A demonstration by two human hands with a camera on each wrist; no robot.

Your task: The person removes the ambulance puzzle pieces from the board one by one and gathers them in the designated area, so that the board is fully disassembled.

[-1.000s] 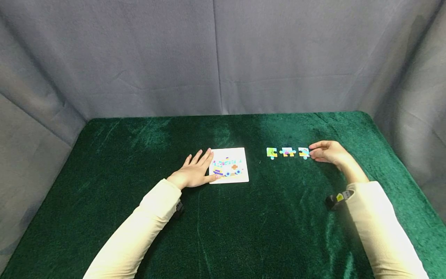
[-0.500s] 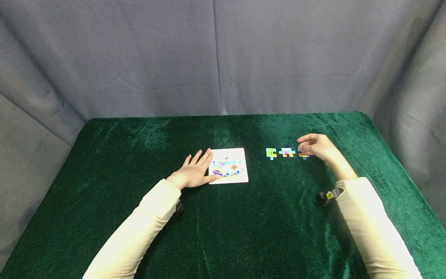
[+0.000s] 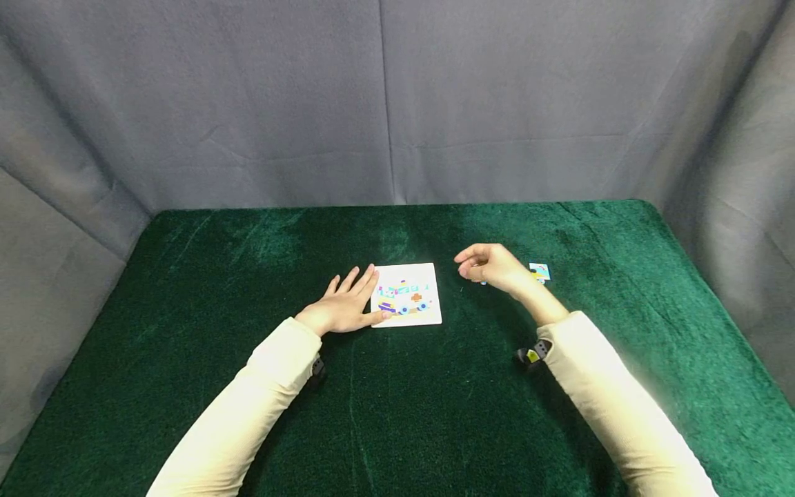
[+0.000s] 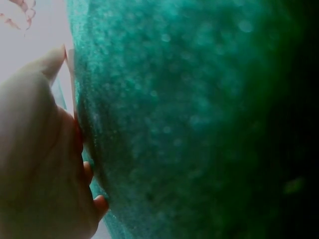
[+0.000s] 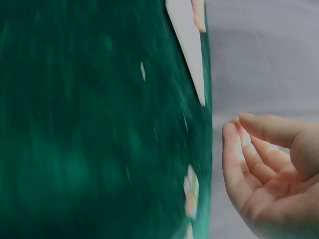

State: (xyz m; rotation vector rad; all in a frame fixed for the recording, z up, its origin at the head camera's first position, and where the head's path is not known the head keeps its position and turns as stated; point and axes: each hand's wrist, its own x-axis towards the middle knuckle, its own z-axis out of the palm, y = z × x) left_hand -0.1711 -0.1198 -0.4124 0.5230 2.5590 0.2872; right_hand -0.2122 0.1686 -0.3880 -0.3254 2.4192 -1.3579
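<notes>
A white square picture board [image 3: 425, 316] with a colourful vehicle and an orange cross lies on the green cloth. My left hand [image 3: 340, 308] is spread flat at its left side, fingers on the cloth and the edge, thumb on the board. Right of the board, my right hand [image 3: 493, 268] hovers over the cloth, thumb and fingers bent toward each other. The right wrist view shows no thing between them. A blue and yellow jigsaw piece [image 3: 542, 270] lies right of this hand. The hand mostly hides the other pieces; the right wrist view catches a jigsaw piece [image 5: 192, 194] on the cloth.
Dark green velvety cloth [image 3: 410, 400] covers the whole table. Grey curtains [image 3: 279, 103] hang behind the table and along both sides. Small pale flecks [image 5: 143, 71] lie on the cloth in the right wrist view.
My right hand has moved left, from beside the rightmost jigsaw piece, across the row, toward the board. That piece stays on the cloth. The left hand has kept its place.
</notes>
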